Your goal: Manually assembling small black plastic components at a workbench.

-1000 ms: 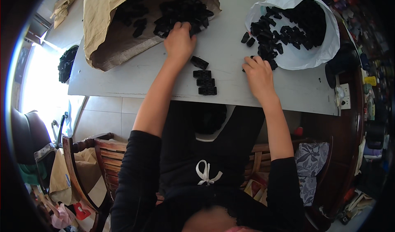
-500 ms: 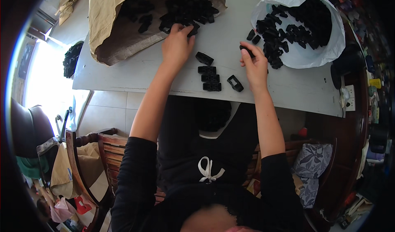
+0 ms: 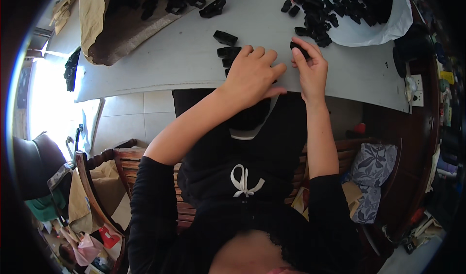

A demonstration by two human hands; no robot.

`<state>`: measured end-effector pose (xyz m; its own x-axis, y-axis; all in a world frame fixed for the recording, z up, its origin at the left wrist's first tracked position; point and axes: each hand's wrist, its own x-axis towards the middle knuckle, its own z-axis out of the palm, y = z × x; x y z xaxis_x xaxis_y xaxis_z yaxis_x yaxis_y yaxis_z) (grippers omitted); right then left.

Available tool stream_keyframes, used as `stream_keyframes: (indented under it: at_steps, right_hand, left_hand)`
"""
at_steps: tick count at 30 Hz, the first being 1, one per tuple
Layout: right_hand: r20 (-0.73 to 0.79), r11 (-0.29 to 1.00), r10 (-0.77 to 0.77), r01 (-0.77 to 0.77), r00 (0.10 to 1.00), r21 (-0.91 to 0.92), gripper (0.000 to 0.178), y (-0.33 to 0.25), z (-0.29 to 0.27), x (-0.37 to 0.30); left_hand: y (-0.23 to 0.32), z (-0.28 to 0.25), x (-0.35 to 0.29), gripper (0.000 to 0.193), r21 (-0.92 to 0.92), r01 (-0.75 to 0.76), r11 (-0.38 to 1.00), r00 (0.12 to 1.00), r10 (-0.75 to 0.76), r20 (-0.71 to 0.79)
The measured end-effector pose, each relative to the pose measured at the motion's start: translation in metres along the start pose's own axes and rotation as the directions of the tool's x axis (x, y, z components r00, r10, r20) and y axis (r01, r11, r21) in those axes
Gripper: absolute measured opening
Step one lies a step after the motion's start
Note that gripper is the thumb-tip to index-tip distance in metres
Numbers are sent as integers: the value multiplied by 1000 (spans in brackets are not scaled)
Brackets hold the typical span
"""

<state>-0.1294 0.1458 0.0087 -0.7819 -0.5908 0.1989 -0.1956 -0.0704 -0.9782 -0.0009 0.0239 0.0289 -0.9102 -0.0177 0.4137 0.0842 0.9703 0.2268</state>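
Note:
My right hand (image 3: 313, 72) pinches a small black plastic piece (image 3: 300, 50) between thumb and fingers, just off the white bag's spilled pile. My left hand (image 3: 255, 75) is palm down near the table's front edge, fingers apart and thumb stretched out, and its underside is hidden. Beside its knuckles several black plastic housings (image 3: 227, 52) stand in a short column, partly covered by the hand. One more black housing (image 3: 225, 38) lies tilted at the column's far end. Farther off, a loose black housing (image 3: 212, 8) rests by the paper bag's mouth.
A large brown paper bag (image 3: 94, 21) lies open at the far left with black housings in it. At the far right, a white plastic bag (image 3: 361, 38) spills small black pieces (image 3: 313, 11) onto the grey table (image 3: 160, 65). A wooden chair (image 3: 128, 162) is below.
My left hand has come from the paper bag's mouth toward me and right, over the table edge. My right hand keeps its small piece. The view has shifted, so the table sits higher.

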Motion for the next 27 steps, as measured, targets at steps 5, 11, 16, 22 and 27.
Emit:
stream_keyframes:
  at_steps: [5,11,16,22,27]
  right_hand:
    - [-9,999,2,-2,1000,45,28,9,0,-16]
    - [216,917,-240,294,946,-271,30,1,9,-27]
    - [340,779,-402,513,850,-361,29,5,20,-18]
    - [516,571,-479,698,711,-432,37,4,9,-12]
    - [503,634,-399,627,766,-452,43,8,15,-30]
  left_hand:
    - [-18,7,-9,20,-136,18,991,1000,-15,27]
    - [-23,-5,-13,56,-497,163,852,986,-157,54]
    - [-21,-7,-10,64,-491,182,852,983,-168,73]
    - [-42,-26,-16,53,-220,74,973,995,-87,-48]
    - [-48,2,-45,59,-101,116,988,991,-122,-53]
